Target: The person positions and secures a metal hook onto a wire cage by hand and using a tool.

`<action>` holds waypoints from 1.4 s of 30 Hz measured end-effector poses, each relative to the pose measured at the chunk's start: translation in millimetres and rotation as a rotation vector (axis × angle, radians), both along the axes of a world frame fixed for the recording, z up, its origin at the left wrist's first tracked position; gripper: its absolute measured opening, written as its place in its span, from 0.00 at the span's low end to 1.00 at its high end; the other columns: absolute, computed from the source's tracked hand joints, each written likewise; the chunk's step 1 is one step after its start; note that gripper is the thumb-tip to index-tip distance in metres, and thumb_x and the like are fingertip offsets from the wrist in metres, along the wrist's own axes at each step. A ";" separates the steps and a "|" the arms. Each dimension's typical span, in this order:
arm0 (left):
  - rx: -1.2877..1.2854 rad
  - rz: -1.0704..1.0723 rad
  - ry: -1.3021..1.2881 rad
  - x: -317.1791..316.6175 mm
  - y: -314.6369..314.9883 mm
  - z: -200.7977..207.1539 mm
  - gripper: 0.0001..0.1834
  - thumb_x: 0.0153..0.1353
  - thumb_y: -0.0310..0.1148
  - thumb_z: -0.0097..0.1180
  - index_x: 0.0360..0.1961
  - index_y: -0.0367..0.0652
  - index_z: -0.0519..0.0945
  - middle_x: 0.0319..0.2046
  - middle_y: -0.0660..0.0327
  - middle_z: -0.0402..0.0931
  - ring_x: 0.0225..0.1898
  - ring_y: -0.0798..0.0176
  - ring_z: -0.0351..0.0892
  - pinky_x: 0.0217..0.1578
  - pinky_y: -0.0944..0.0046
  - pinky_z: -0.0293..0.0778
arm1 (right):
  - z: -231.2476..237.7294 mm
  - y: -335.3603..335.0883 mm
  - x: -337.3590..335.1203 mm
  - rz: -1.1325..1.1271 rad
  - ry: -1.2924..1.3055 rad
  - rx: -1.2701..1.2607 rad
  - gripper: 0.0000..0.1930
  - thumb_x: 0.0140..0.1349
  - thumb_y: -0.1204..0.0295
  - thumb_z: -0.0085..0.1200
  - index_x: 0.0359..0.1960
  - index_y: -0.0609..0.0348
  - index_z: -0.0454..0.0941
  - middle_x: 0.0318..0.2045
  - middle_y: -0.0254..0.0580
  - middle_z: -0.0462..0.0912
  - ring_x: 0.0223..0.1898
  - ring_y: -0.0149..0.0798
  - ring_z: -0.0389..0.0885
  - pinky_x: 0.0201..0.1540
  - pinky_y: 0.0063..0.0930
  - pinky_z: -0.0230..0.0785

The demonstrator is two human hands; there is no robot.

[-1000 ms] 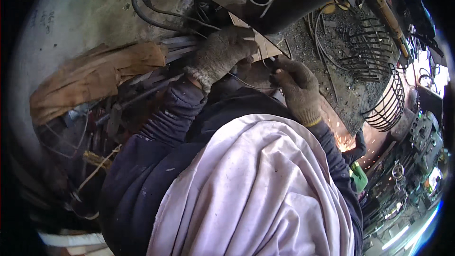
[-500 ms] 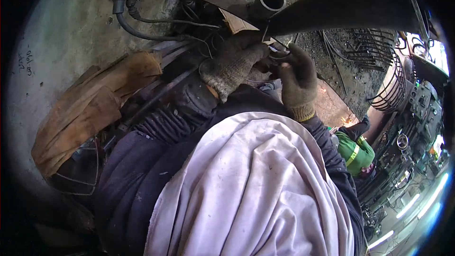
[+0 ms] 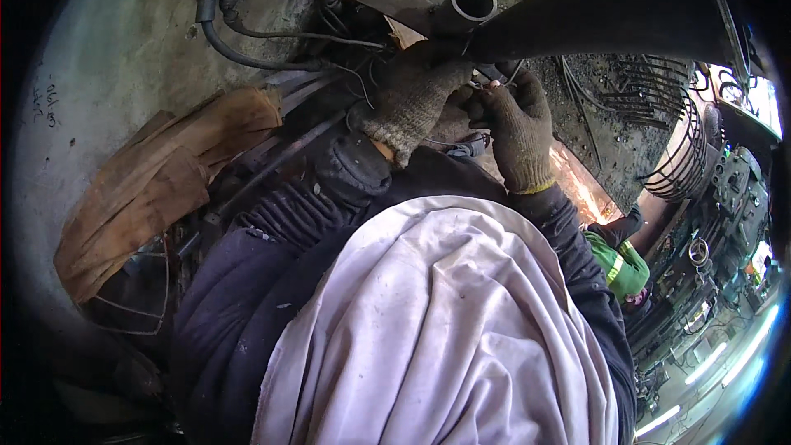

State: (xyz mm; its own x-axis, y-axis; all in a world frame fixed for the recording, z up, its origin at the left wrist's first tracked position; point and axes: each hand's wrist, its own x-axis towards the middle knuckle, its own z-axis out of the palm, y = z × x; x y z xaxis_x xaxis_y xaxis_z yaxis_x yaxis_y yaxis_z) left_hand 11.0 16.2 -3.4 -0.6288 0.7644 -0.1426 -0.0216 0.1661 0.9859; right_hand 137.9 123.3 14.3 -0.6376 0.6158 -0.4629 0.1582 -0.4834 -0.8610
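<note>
Both my hands wear greyish-brown knitted gloves and meet just below a large dark curved metal piece (image 3: 610,16). Between them is a thin, light wire (image 3: 517,74), bent in a curve above my right fingers. My right hand (image 3: 521,128) has its thumb and fingers closed on the wire. My left hand (image 3: 420,99) is curled beside it, closed at the wire's other part, its fingertips partly hidden. An upright metal pipe (image 3: 473,2) with an open top stands just beyond my hands.
Dark cables (image 3: 272,62) run along the left wall. A brown cloth (image 3: 169,185) lies at the left. Curved black rods (image 3: 676,148) stand at the right. Sparks (image 3: 589,194) fly near a person in green (image 3: 616,264) at lower right. Machinery (image 3: 733,189) stands beyond.
My left hand has shifted slightly right and my right fingers have curled in, bringing the hands closer around the wire. The sparks at lower right have grown brighter.
</note>
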 end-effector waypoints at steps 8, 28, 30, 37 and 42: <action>0.054 0.146 -0.323 9.4 5.7 0.8 0.14 0.61 0.38 0.59 0.41 0.39 0.83 0.39 0.56 0.83 0.38 0.61 0.83 0.40 0.61 0.77 | 2.7 3.0 1.3 0.009 -0.059 -0.024 0.14 0.71 0.70 0.50 0.54 0.64 0.71 0.37 0.43 0.83 0.32 0.31 0.81 0.34 0.22 0.73; 0.110 -0.107 -0.811 2.3 -20.9 -1.8 0.15 0.68 0.31 0.53 0.52 0.36 0.79 0.49 0.56 0.80 0.46 0.60 0.82 0.47 0.60 0.78 | 1.2 -1.8 19.5 0.117 -0.058 0.054 0.16 0.69 0.72 0.54 0.54 0.68 0.73 0.44 0.45 0.82 0.39 0.32 0.82 0.41 0.22 0.77; 0.164 -0.093 -0.788 4.7 -22.9 6.0 0.15 0.69 0.31 0.53 0.53 0.36 0.78 0.50 0.56 0.80 0.48 0.61 0.80 0.48 0.61 0.78 | 2.6 -1.1 22.2 0.125 -0.069 0.049 0.17 0.68 0.71 0.54 0.56 0.67 0.72 0.46 0.47 0.81 0.44 0.33 0.81 0.47 0.25 0.76; 0.323 -0.168 -0.680 -0.1 -27.9 5.2 0.15 0.70 0.30 0.51 0.55 0.38 0.78 0.51 0.58 0.79 0.52 0.62 0.78 0.53 0.63 0.75 | 7.3 -0.1 27.8 0.159 0.056 0.108 0.23 0.67 0.74 0.52 0.62 0.68 0.67 0.46 0.48 0.82 0.40 0.37 0.84 0.41 0.28 0.78; 0.300 -0.119 -0.655 -1.3 -22.1 -4.2 0.16 0.68 0.31 0.55 0.54 0.37 0.79 0.50 0.57 0.80 0.50 0.62 0.80 0.52 0.63 0.76 | 12.1 5.4 26.7 0.158 0.049 0.030 0.19 0.67 0.72 0.51 0.58 0.67 0.71 0.48 0.49 0.81 0.47 0.38 0.82 0.50 0.30 0.76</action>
